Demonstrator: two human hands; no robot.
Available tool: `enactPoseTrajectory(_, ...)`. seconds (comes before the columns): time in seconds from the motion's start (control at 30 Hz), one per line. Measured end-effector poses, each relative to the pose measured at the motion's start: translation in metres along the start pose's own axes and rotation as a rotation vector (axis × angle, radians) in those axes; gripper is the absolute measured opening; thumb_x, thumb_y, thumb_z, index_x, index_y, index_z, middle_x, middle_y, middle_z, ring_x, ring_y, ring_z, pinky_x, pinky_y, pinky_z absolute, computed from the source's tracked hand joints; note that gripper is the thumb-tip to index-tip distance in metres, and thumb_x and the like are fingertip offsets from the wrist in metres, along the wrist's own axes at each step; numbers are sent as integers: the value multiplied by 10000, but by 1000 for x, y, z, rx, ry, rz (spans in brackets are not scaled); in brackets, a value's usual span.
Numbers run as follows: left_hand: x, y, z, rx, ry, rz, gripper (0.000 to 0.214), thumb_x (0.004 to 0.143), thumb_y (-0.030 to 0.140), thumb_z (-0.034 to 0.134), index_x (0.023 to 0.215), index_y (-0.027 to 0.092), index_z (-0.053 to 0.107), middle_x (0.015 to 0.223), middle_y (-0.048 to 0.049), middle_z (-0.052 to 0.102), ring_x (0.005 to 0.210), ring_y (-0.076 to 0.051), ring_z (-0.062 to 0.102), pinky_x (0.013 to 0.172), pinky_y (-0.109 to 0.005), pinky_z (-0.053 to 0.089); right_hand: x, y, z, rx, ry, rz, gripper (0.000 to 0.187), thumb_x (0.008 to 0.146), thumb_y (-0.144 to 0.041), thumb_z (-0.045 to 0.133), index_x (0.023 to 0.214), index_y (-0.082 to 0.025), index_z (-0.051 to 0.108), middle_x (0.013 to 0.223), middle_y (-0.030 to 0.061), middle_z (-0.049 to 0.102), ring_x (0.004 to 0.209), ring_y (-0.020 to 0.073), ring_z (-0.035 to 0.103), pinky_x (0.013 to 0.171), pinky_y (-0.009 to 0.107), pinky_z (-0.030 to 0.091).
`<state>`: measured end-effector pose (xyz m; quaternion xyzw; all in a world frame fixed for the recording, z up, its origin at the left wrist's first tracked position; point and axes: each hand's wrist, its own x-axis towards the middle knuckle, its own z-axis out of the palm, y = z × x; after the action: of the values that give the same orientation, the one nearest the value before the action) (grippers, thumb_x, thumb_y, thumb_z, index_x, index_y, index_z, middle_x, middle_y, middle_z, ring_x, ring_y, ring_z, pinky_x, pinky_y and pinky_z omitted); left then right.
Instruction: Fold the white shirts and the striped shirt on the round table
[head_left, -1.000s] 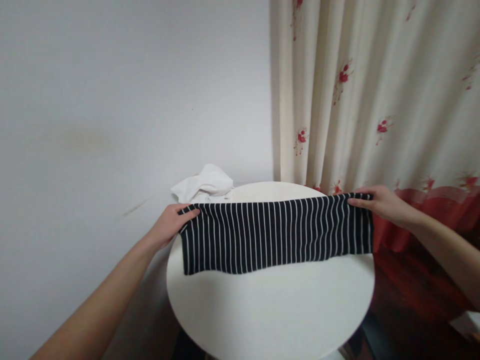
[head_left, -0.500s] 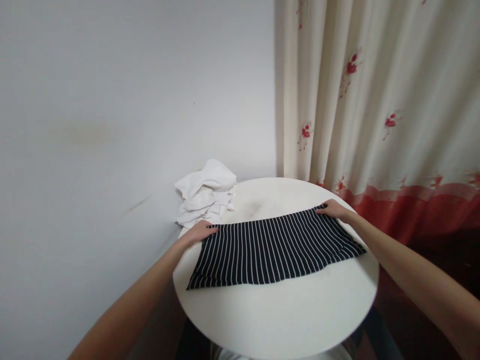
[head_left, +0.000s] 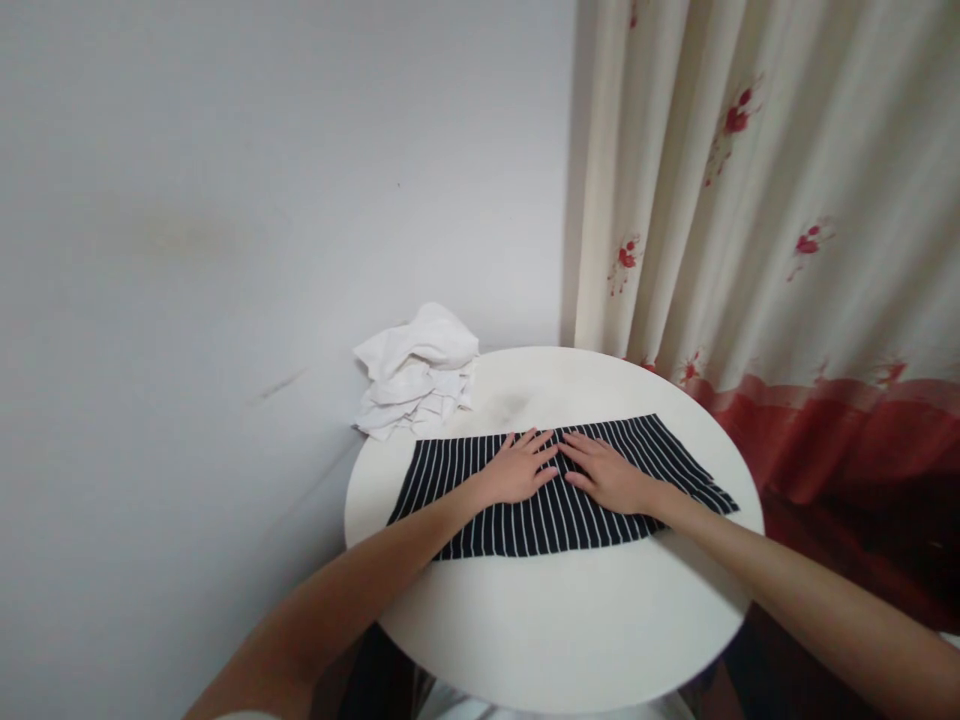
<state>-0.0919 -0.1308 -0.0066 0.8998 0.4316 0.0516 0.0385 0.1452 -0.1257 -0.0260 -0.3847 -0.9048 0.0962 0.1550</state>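
A folded black cloth with thin white stripes [head_left: 450, 475] lies flat across a round white table [head_left: 570, 620]. My left hand [head_left: 517, 470] rests palm down on the middle of the cloth, fingers stretched out. My right hand [head_left: 604, 472] lies flat right beside it, fingers spread, fingertips almost touching the left hand's. Neither hand grips anything.
A crumpled white cloth [head_left: 416, 370] sits at the table's far left edge against the grey wall [head_left: 262, 200]. A cream curtain with red flowers and a red hem [head_left: 772, 220] hangs behind and to the right of the table.
The striped cloth was held up by its two ends, then laid down on the table. Both hands let go of the ends and moved inward to its middle, lying flat.
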Motion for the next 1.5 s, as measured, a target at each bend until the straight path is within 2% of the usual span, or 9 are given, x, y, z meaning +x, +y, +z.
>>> enactPoseTrajectory(0.13, 9, -16, 12, -3, -19, -83, 573, 1058, 553, 205, 1578, 332, 302, 1687, -40, 174, 1538, -324, 177, 1201, -585, 175, 13, 18, 10, -1, -109, 82, 714, 1010, -614, 326, 1604, -222, 275, 1663, 110, 207, 1535, 308, 175, 1216, 594, 158)
enactPoseTrajectory(0.43, 14, -30, 18, -35, 6, -186, 639, 1036, 605, 193, 1612, 330, 170, 1666, -39, 254, 1523, -317, 227, 1197, -591, 176, 24, 36, 15, -63, -53, 156, 708, 1015, -621, 277, 1590, -210, 316, 1651, 118, 257, 1527, 303, 214, 1215, 583, 159)
enactPoseTrajectory(0.63, 19, -39, 12, -46, -50, -316, 673, 1025, 614, 193, 1595, 261, 255, 1668, -71, 228, 1529, -353, 190, 1189, -640, 145, 27, 46, 12, -105, -28, 298, 681, 1024, -602, 254, 1554, -198, 394, 1637, 132, 296, 1520, 315, 232, 1195, 617, 174)
enactPoseTrajectory(0.73, 12, -30, 5, 24, 2, -379, 641, 1035, 570, 231, 1558, 219, 349, 1647, -120, 282, 1518, -387, 206, 1178, -661, 136, 29, 54, 9, -112, -20, 359, 660, 1028, -584, 260, 1538, -196, 416, 1636, 139, 301, 1519, 313, 235, 1188, 627, 174)
enactPoseTrajectory(0.9, 2, 8, 4, 5, 66, -18, 636, 1050, 560, 175, 1576, 230, 315, 1667, -71, 241, 1543, -283, 169, 1232, -529, 122, 31, 51, 7, -184, 73, 420, 599, 1032, -537, 301, 1488, -190, 476, 1611, 161, 351, 1499, 336, 274, 1170, 648, 180)
enactPoseTrajectory(1.03, 7, 19, 13, -31, -12, -50, 624, 1052, 552, 184, 1582, 243, 300, 1667, -80, 230, 1547, -295, 149, 1220, -581, 114, 28, 20, 8, -204, 230, 310, 519, 1044, -409, 312, 1459, -165, 507, 1591, 165, 387, 1498, 306, 282, 1194, 559, 198)
enactPoseTrajectory(1.2, 12, 3, 20, -41, -12, -109, 585, 1060, 449, 226, 1594, 214, 258, 1680, -101, 174, 1554, -296, 104, 1214, -605, 120, 21, -17, 19, -7, 87, 90, 604, 1047, -467, 272, 1581, -193, 336, 1638, 123, 299, 1513, 264, 263, 1212, 514, 208)
enactPoseTrajectory(1.3, 12, -5, 21, -38, 22, -133, 561, 1063, 428, 194, 1579, 235, 304, 1683, -67, 183, 1553, -294, 113, 1219, -589, 133, 20, -17, 24, 14, 30, 110, 676, 1040, -550, 252, 1607, -183, 265, 1654, 135, 242, 1524, 277, 230, 1219, 538, 172)
enactPoseTrajectory(1.5, 15, -26, 22, -34, 28, -263, 655, 1030, 593, 218, 1605, 279, 221, 1680, -63, 192, 1534, -327, 190, 1207, -597, 152, 26, 14, 20, -72, -26, 196, 690, 1024, -600, 260, 1569, -191, 367, 1654, 130, 247, 1533, 302, 192, 1209, 583, 158)
